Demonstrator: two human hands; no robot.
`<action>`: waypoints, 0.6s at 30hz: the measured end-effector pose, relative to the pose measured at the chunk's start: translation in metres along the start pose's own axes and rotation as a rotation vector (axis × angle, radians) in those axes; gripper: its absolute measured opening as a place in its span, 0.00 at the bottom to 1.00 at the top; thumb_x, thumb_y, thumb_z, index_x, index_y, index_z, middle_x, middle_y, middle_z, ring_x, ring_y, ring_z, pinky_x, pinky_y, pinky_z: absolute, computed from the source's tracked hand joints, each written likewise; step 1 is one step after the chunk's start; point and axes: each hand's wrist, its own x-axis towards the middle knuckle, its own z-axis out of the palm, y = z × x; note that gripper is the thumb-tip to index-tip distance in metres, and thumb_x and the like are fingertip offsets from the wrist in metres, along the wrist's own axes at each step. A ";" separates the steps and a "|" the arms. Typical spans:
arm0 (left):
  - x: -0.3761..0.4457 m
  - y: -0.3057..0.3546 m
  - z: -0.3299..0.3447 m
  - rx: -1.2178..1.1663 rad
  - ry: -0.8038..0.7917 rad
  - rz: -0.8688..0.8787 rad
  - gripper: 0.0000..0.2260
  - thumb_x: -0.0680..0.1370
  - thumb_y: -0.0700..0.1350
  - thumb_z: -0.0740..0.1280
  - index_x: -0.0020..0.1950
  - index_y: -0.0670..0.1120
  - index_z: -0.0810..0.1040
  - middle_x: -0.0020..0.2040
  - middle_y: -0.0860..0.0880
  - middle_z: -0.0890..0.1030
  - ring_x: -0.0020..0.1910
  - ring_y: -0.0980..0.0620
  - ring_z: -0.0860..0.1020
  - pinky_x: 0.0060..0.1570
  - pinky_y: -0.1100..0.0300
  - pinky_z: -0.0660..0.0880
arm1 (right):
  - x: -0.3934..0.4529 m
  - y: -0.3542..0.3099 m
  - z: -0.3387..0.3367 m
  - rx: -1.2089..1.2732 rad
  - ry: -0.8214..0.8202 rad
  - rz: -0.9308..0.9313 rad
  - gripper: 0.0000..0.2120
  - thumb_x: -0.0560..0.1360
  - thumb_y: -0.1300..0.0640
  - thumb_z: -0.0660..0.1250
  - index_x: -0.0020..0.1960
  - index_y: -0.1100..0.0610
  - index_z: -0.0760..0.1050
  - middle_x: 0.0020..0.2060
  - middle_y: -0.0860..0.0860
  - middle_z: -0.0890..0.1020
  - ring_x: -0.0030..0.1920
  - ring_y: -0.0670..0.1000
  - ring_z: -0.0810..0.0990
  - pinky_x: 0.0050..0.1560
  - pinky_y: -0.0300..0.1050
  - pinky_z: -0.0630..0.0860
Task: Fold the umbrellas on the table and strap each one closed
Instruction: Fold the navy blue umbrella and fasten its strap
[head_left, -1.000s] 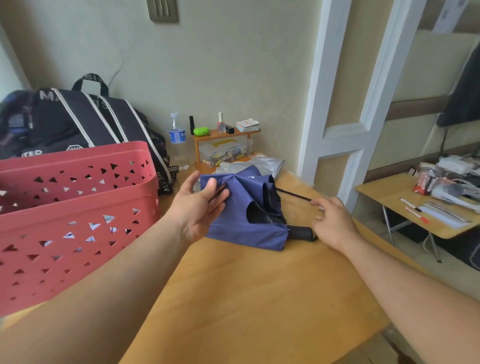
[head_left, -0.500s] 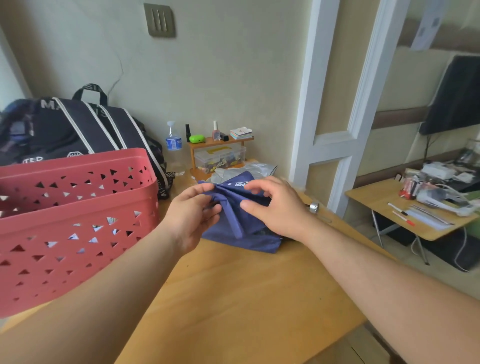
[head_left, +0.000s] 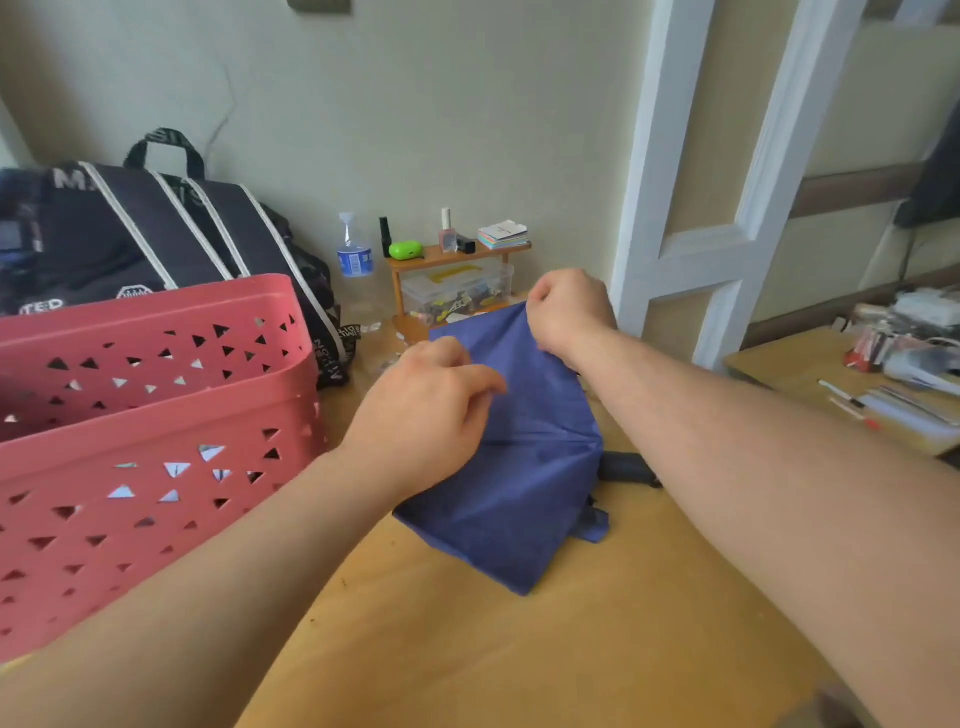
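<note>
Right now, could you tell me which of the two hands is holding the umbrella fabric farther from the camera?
The right hand, pinching the blue umbrella at its far edge; the left hand holds the fabric nearer, beside the red basket.

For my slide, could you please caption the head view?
Both hands, left and right, pinch the blue umbrella canopy on the table.

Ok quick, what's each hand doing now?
Left hand: pinching the blue umbrella cloth.
Right hand: gripping the umbrella's far edge.
</note>
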 end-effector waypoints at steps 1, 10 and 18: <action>0.011 -0.005 0.016 -0.002 -0.119 0.020 0.18 0.79 0.50 0.59 0.64 0.55 0.83 0.55 0.46 0.79 0.55 0.40 0.79 0.55 0.47 0.78 | -0.003 0.000 0.006 0.024 -0.019 -0.034 0.15 0.75 0.61 0.62 0.54 0.48 0.83 0.51 0.52 0.85 0.51 0.58 0.83 0.47 0.47 0.79; -0.015 -0.030 0.114 0.229 -0.403 -0.117 0.39 0.78 0.73 0.46 0.85 0.56 0.52 0.82 0.52 0.64 0.82 0.44 0.60 0.78 0.42 0.57 | -0.077 0.089 0.039 -0.523 -0.491 -0.271 0.33 0.83 0.32 0.45 0.84 0.46 0.53 0.82 0.45 0.59 0.81 0.58 0.58 0.77 0.60 0.61; -0.012 -0.032 0.132 0.217 -0.276 -0.130 0.31 0.78 0.70 0.50 0.78 0.60 0.65 0.72 0.52 0.74 0.71 0.44 0.70 0.71 0.42 0.63 | -0.062 0.093 0.053 -0.627 -0.558 -0.260 0.33 0.81 0.29 0.39 0.82 0.38 0.56 0.81 0.42 0.63 0.75 0.58 0.67 0.73 0.57 0.65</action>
